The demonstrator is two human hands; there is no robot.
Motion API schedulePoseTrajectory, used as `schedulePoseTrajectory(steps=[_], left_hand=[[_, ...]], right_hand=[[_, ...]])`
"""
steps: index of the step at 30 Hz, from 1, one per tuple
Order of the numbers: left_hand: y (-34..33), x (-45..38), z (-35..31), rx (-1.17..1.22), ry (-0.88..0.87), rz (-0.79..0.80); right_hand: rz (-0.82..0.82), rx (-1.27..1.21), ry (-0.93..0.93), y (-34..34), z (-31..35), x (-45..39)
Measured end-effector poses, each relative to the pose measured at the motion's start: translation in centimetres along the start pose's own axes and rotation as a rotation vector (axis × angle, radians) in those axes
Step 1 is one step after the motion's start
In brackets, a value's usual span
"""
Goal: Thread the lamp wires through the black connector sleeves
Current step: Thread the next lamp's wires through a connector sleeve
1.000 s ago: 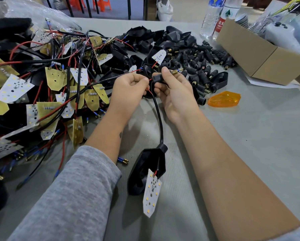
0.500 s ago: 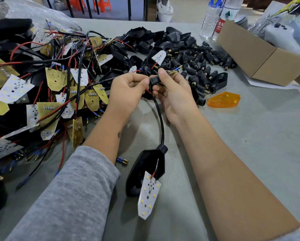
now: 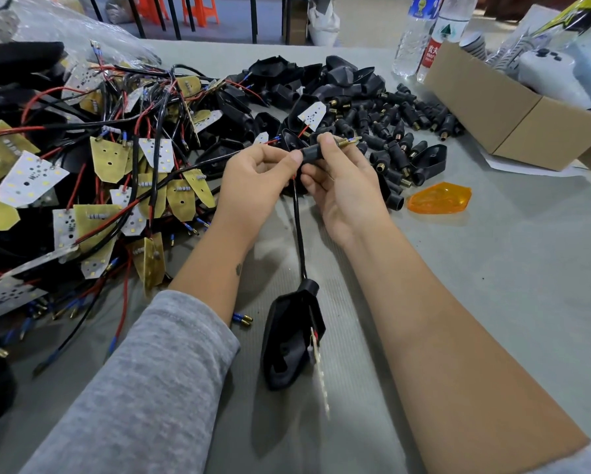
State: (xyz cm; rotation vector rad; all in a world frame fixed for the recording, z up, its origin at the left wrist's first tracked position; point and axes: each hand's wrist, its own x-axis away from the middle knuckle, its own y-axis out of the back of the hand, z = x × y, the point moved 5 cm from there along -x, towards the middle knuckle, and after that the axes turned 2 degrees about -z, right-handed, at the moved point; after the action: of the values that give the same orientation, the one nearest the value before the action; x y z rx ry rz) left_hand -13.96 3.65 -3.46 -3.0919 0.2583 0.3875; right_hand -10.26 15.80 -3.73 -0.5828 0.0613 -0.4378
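Up above the table (image 3: 492, 268), a sleeve (image 3: 312, 154) pinched in the right hand (image 3: 342, 186), thumb on top, brass tip poking out past the fingers. Left hand (image 3: 256, 186) touching the sleeve's other end, fingers curled tight on the wires (image 3: 293, 181). Under the grip, a black cable (image 3: 299, 234) hanging down to a lamp shell (image 3: 289, 336). Far side of the grip, a sleeve pile (image 3: 400, 131). Left of it, a board heap (image 3: 82, 172).

Soft, even daylight fills my view, and my arms throw only faint shadows on the grey table (image 3: 492, 268) toward 6 o'clock. The wide lens bends the edges, worst at 9 and 3 o'clock. The dangling LED board (image 3: 319, 367) near 6 o'clock smears with motion blur.
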Motion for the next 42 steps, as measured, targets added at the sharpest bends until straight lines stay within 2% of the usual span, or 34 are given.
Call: schedulePoseTrajectory(steps=[8,16,22,28,30,34,37,42], left_hand=[[-0.5,0.3,-0.1,-0.042,-0.002,0.06],[-0.6,0.4,-0.2,-0.041,-0.036,0.096],[-0.8,0.5,-0.3,0.016,0.021,0.089],[-1.1,0.4,-0.1,-0.104,0.059,0.14],[-1.2,0.5,-0.2,-0.113,0.056,0.154],[-1.1,0.6,-0.4,-0.157,0.044,0.163],[-1.1,0.7,-0.4,-0.172,0.033,0.155],[-1.0,0.7,-0.4,-0.162,0.033,0.137]], right_hand=[[-0.032,-0.063,-0.012,0.5,0.2,-0.2],[0.013,0.079,-0.018,0.3,-0.1,-0.3],[0.006,0.037,0.003,0.2,0.3,-0.2],[-0.062,-0.02,0.072,0.5,1.1,-0.2],[-0.084,0.045,0.099,0.7,1.2,-0.3],[-0.131,0.348,0.216,0.9,1.5,-0.3],[-0.094,0.481,0.261,0.5,1.4,-0.2],[-0.069,0.497,0.22,0.3,1.0,-0.3]])
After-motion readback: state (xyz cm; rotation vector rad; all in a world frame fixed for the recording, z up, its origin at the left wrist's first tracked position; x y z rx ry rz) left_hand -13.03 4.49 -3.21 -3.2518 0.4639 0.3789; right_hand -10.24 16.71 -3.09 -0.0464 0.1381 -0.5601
